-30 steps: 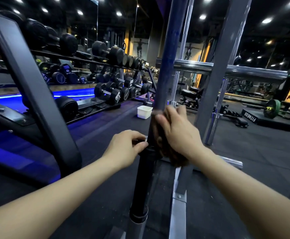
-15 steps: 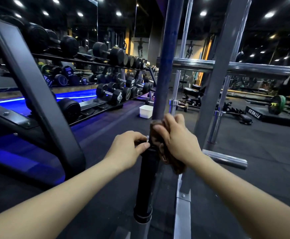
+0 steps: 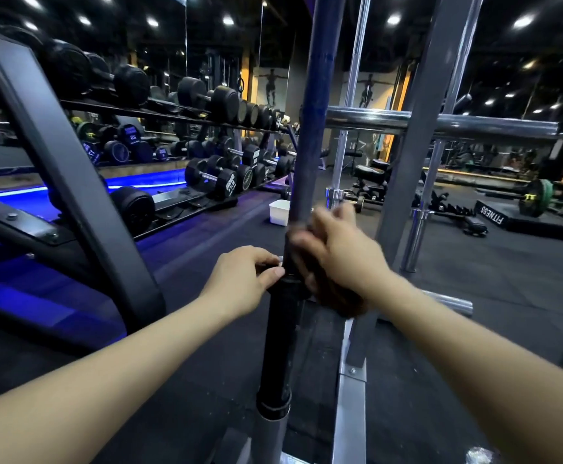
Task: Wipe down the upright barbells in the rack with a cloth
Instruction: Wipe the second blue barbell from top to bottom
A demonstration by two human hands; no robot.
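A dark upright barbell (image 3: 312,128) stands in front of me, its thick black sleeve (image 3: 278,346) reaching down into the rack base. My right hand (image 3: 343,252) grips a dark brown cloth (image 3: 340,301) wrapped round the shaft just above the sleeve collar; the hand is blurred. My left hand (image 3: 243,279) holds the collar from the left, thumb and fingers curled against it. Two chrome barbells (image 3: 350,112) (image 3: 422,209) stand upright farther back in the rack.
A grey rack post (image 3: 421,135) and a chrome crossbar (image 3: 441,123) stand right of the bar. A black slanted frame (image 3: 72,182) and dumbbell racks (image 3: 213,175) fill the left. A white tub (image 3: 279,212) sits on the floor beyond. A chrome peg (image 3: 454,303) juts out low right.
My right hand with the cloth has slid slightly up the shaft and is now motion-blurred. The left hand has stayed on the collar. The view has shifted a little.
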